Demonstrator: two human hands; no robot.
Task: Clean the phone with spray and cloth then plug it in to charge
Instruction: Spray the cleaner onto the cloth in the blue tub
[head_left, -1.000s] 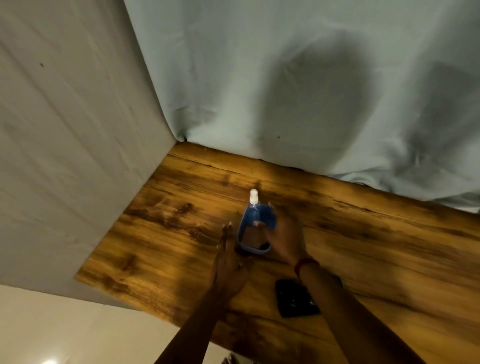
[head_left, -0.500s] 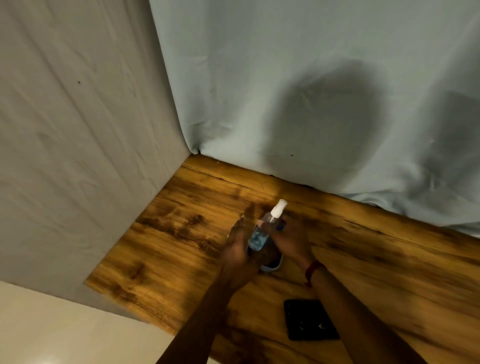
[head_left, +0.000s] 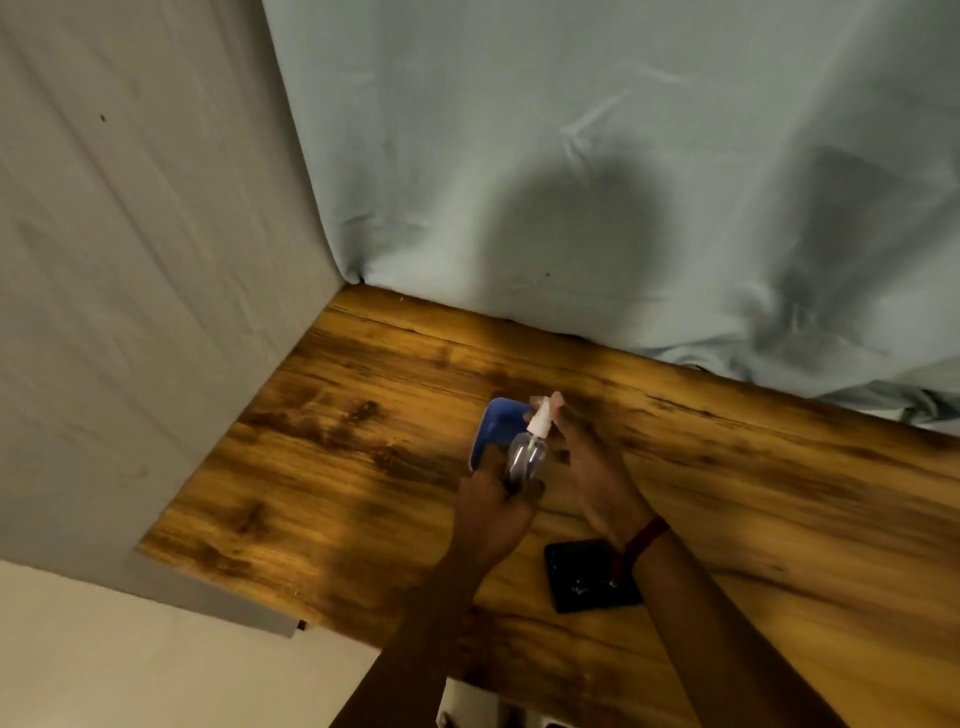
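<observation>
A small clear spray bottle (head_left: 527, 457) with a white nozzle is tilted above the wooden table (head_left: 353, 478). My left hand (head_left: 493, 512) is wrapped round its lower body. My right hand (head_left: 589, 467) is beside it on the right, with its fingertips on the white nozzle. Behind the bottle lies a blue tray (head_left: 496, 423) with a pale rim, partly hidden by my hands. A black phone (head_left: 584, 577) lies flat near the front edge, and my right wrist covers its right end. I see no cloth or charging cable.
A pale blue sheet (head_left: 597, 156) hangs along the back of the table. A grey covered wall (head_left: 130, 260) closes off the left side. The table's front-left edge (head_left: 234, 587) drops to a light floor. Bare wood stretches to the right.
The spray bottle has been lifted out of the blue tray and tilted. My left hand, open at first, closed round its base. My right hand slid up to the nozzle.
</observation>
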